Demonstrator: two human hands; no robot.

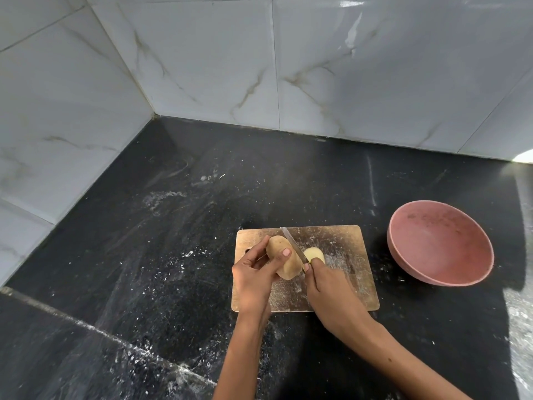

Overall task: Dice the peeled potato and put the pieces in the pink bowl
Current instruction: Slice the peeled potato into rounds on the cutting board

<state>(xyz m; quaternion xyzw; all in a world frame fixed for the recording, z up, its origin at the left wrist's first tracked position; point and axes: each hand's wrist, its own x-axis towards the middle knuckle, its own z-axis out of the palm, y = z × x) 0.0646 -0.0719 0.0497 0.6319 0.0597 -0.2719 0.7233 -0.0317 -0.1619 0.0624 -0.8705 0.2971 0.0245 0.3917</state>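
Nearest the camera, two bare forearms reach forward over a black stone countertop (129, 255) dusted with white specks.

The left hand (253, 277) grasps the potato (284, 259), thumb on its far side and a fingertip pressed on its top; the potato rests on the wooden cutting board (346, 255), long axis running near to far.

The right hand (326, 280) is clenched around the handle of a knife (292, 245); the handle itself is almost wholly hidden inside the fist. The blade runs diagonally away from the hand and lies against the right side of the potato.

Just right of the blade, a pale yellow cut piece (313, 253) lies on the board, partly covered by the right hand's knuckles. It is separated from the main body of the potato by the blade.

The board lies flat on the countertop, its surface scored and floured-looking.

To the right of the board, apart from it, stands the pink bowl (438, 246), upright. No potato pieces show inside it.

Beyond, the countertop meets a corner of grey-white marbled wall tiles (317, 67).
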